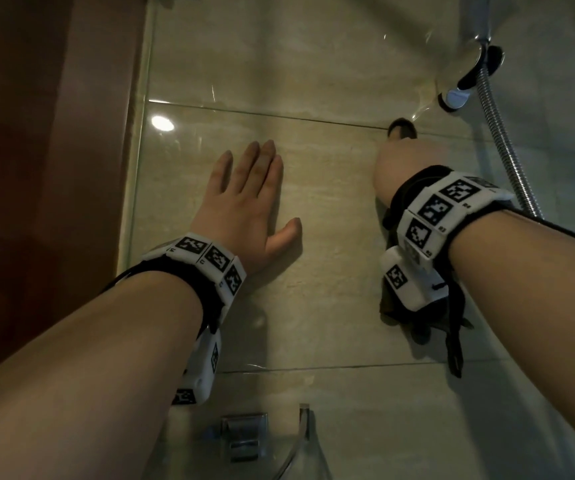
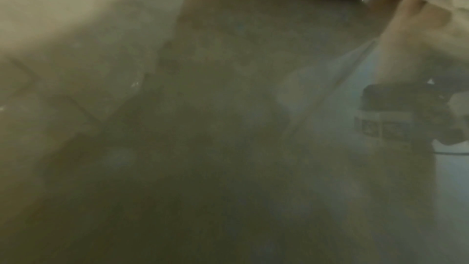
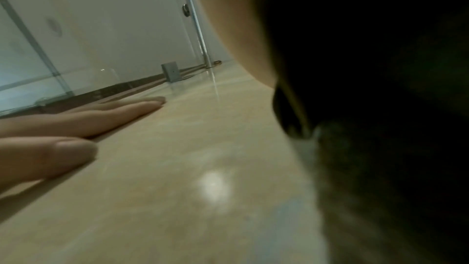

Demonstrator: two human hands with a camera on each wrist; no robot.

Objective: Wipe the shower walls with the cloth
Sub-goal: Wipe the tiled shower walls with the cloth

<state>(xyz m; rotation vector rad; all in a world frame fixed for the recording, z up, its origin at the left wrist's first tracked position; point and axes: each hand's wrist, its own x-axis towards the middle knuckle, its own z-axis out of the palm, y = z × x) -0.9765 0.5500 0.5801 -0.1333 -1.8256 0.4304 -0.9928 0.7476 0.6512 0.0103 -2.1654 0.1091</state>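
Observation:
The beige tiled shower wall (image 1: 314,220) fills the head view. My left hand (image 1: 255,188) lies flat on it, fingers straight and together, thumb spread, holding nothing. In the right wrist view this left hand (image 3: 76,119) shows pressed to the wall (image 3: 177,168). My right hand (image 1: 407,161) is bunched over a dark cloth (image 1: 402,131) and presses it against the wall to the right of the left hand. Its fingers are bent out of sight. More of the cloth hangs below the wrist (image 1: 417,313). The dark cloth (image 3: 380,107) fills the right side of the right wrist view. The left wrist view is blurred wall (image 2: 177,127).
A chrome shower fitting (image 1: 473,71) and a metal hose (image 1: 501,133) hang at the upper right, close to my right hand. A glass panel edge (image 1: 137,168) and brown wood (image 1: 36,168) bound the left. A metal bracket (image 1: 244,434) with a glass shelf sits below.

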